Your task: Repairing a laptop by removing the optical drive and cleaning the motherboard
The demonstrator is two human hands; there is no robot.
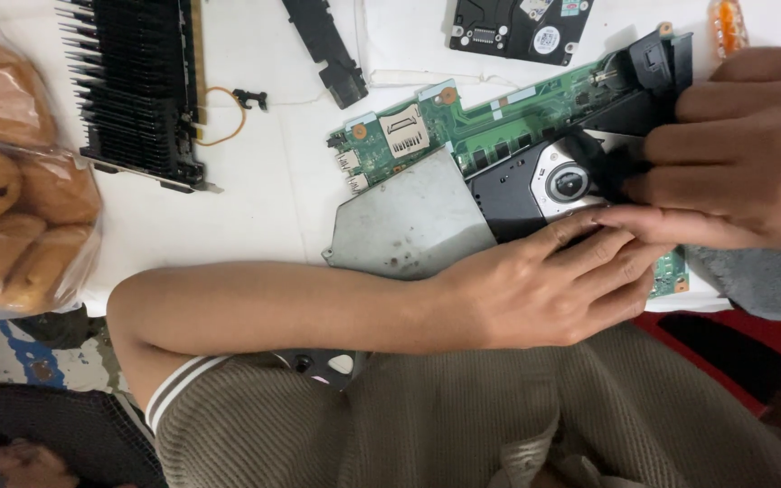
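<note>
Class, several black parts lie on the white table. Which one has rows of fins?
The heatsink at top left: finned along its whole length, unlike the smooth bracket and flat hard drive.

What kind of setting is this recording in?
Likely an informal electronics repair bench: a green circuit board with an optical drive under both hands, a black finned heatsink and a bare hard drive on a white table.

A white surface (255, 208) fills the upper part of the view, evenly lit with soft shadows. At its left edge lies a clear plastic bag of brown buns (11, 172). Below that edge, in the lower left corner, shows a worn floor (11, 361) with blue and white patches. At lower right, a red mat (734, 348) lies beside grey cloth (761, 285).
</note>
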